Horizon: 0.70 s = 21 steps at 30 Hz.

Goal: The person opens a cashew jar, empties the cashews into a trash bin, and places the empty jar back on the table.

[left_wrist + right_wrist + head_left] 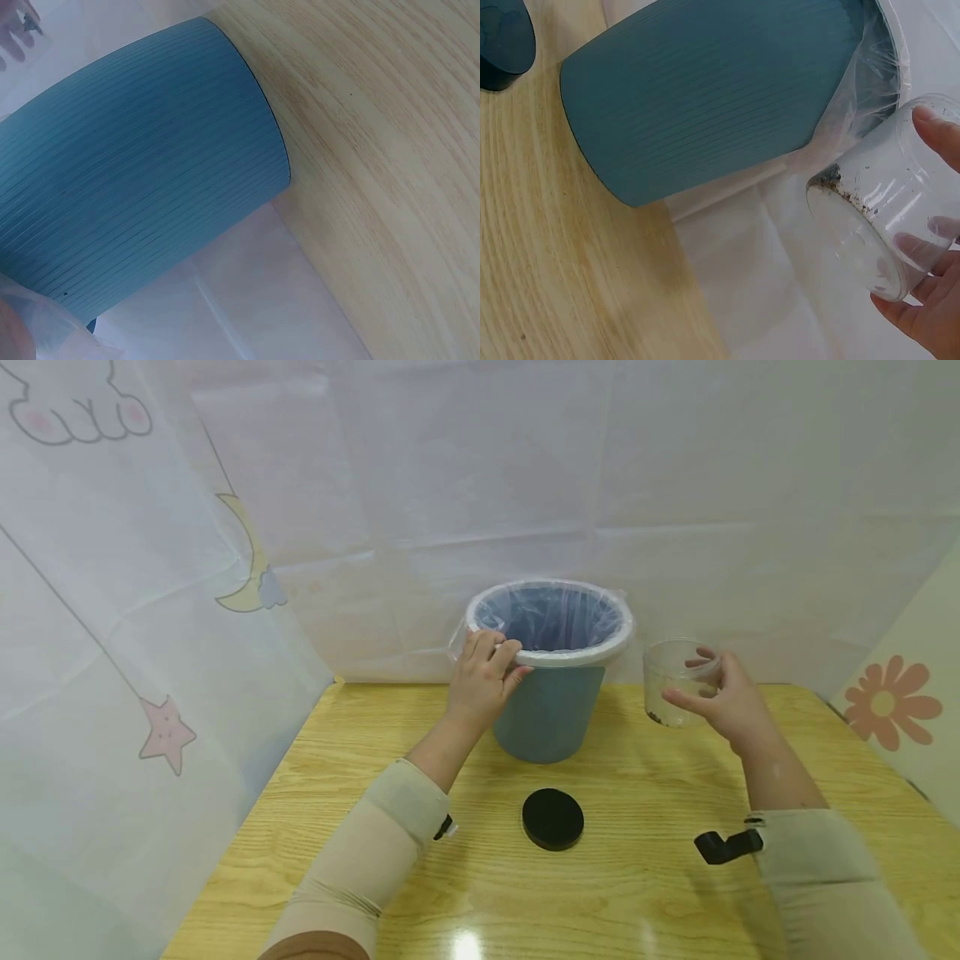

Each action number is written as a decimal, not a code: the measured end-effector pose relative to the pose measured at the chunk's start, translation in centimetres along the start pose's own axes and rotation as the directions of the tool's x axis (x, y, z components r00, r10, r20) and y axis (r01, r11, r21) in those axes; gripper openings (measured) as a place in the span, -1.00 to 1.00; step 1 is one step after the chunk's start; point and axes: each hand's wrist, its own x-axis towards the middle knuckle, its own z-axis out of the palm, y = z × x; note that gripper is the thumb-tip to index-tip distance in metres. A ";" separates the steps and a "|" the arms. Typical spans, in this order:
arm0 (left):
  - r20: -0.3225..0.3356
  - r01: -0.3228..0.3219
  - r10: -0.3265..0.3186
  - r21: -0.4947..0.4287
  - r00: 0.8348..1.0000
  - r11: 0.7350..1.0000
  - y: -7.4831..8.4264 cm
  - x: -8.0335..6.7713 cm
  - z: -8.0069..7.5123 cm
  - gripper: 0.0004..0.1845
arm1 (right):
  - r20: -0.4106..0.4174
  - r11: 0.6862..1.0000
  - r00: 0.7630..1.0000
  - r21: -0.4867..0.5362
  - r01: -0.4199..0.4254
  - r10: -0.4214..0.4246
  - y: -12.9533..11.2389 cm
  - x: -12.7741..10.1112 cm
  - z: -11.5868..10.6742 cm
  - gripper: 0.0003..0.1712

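My left hand [480, 681] sat at center frame, fingers curled over the near-left rim of the blue bin [551, 718], gripping rim and clear liner [551, 610] together. My right hand [723, 697] was at center right, thumb and fingers wrapped round a clear jar [675, 681], held off the table [637, 877] approx level with the bin's rim. Jar looked close to upright in the head view; dark crumbs clung to its bottom edge, seen better in the right wrist view [840, 191].

Key relation: the bin's mouth lay just left of the jar, slightly further up the frame, a small gap between them and no contact. Jar's long axis ran roughly vertical, bin's too. The right hand was the only one on the jar; the left was on the bin's opposite side, so not in the path.

Room: open air between jar and rim, nothing in the way. Black lid [552, 818] lay flat on the table lower center, well apart from both hands. Cloth wall [675, 485] stood close behind the bin, so little room past it. Table's right edge was near the right forearm.
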 end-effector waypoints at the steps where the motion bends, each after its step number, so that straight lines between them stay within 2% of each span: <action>1: 0.000 0.000 0.000 0.002 1.000 1.000 0.0 0.0 0.0 -0.62 | 0.010 1.000 1.000 0.007 0.000 0.000 0.1 -0.1 0.0 -0.34; 8: 0.002 0.000 0.000 0.004 1.000 1.000 0.1 0.0 -0.1 -0.63 | 0.093 1.000 0.996 0.020 0.000 -0.002 1.2 -0.7 0.4 0.00; 12: 0.005 0.000 0.000 0.006 1.000 1.000 0.0 0.0 0.0 -0.63 | 0.163 0.998 0.985 0.020 0.051 -0.054 1.6 -0.9 0.7 -0.02; 16: 0.001 -0.004 0.004 0.012 1.000 1.000 0.0 0.0 0.1 -0.63 | 0.230 0.991 0.964 0.017 0.132 -0.133 1.9 -1.0 1.2 -0.07; 21: -0.009 -0.005 0.005 0.003 1.000 1.000 0.0 -0.1 0.1 -0.62 | 0.288 0.976 0.934 0.100 0.193 -0.214 2.5 -1.0 1.7 -0.11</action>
